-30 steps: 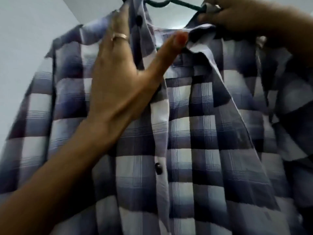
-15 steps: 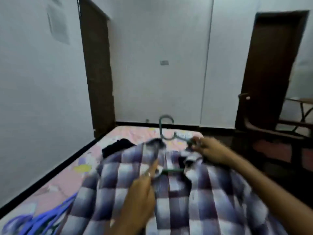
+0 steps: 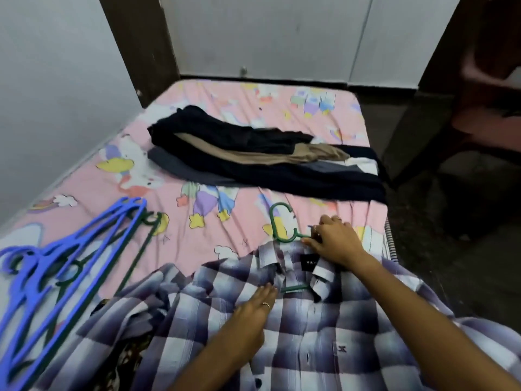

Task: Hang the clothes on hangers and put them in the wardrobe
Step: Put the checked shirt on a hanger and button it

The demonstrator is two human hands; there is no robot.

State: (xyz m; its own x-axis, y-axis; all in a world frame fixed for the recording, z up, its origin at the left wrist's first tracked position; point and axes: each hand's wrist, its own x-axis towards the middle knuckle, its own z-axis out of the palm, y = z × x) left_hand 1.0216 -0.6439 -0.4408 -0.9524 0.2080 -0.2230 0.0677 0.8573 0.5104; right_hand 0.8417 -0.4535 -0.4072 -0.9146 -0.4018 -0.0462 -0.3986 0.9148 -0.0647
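Purple-and-white checked cotton shirt (image 3: 324, 328) spread on pink cartoon-print bed (image 3: 225, 221). Left hand (image 3: 255, 311) flat on it, fingers straight. Right hand (image 3: 335, 244) pinching green plastic hanger (image 3: 282, 224) at collar.

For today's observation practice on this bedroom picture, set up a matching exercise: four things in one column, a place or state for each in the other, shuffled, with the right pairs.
Things:
1. checked shirt
2. green hanger
3. blue hangers
4. dark folded clothes

Places or states:
A. piled at the bed's left edge
B. stacked in the middle of the bed
C. hook held by the right hand
D. pressed flat by the left hand

Pairs: 1-D, 2-C, 3-A, 4-B
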